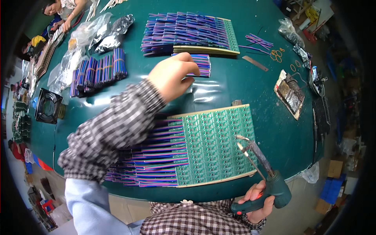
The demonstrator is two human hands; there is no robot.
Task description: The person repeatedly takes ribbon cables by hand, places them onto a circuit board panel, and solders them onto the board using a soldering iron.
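My left hand (172, 77) reaches over a small pile of blue, pink and purple wires (203, 65), its fingers curled above them. Thumb and forefinger are slightly apart, and no wire shows between them. The hand covers the pile's left part. A dark green soldering gun (280, 190) is held in my right hand (258, 201), its metal tip and a thin feed tube pointing up and left. That tip is over a green circuit board panel (219, 145) lying in front of me. Rows of similar wires (156, 156) extend from the panel's left side, partly under my left sleeve.
A second wired panel (232, 35) lies at the back. Bundled wires (100, 70), plastic bags (88, 31) and a black fan (49, 106) are on the left. Right are rubber bands (276, 55), a metal strip (254, 63) and a stained tray (290, 94). Another person (64, 11) sits far left.
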